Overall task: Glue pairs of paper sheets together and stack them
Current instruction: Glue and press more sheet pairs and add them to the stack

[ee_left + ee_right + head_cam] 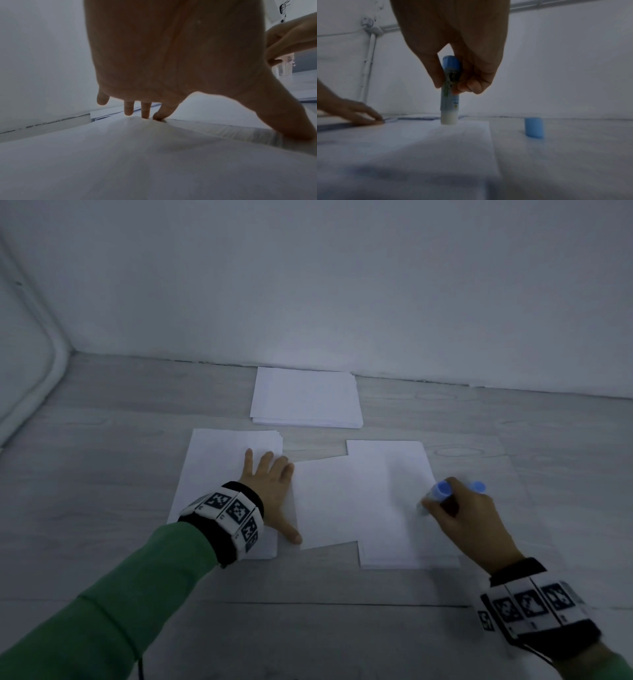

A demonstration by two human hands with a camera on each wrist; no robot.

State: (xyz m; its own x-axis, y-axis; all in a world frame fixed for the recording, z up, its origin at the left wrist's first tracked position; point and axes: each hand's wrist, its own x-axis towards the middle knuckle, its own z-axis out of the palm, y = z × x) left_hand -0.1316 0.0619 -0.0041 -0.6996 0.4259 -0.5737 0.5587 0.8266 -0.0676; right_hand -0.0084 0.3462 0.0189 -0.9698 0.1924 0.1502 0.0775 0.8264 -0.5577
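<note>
The glue stick [450, 89] is pinched upright between thumb and fingers of the right hand [469, 518], its pale tip set down on the loose sheet [342, 501]. That sheet is laid at a slight tilt across the right-hand stack [394, 556], and its left edge is pinned flat by the spread fingers of the left hand [270, 487], nothing being gripped there. The left hand's palm is rested on the left-hand stack [219, 460], just left of the sheet. Beyond the sheet, against the wall [308, 285], a third stack [305, 398] is seen, well apart. Right of the sheet's edge, bare grey floor [342, 628] is left open; the blue cap [533, 127] is stood there. Blur is noted on the stick's label, which cannot be read. White, unmarked paper throughout.
</note>
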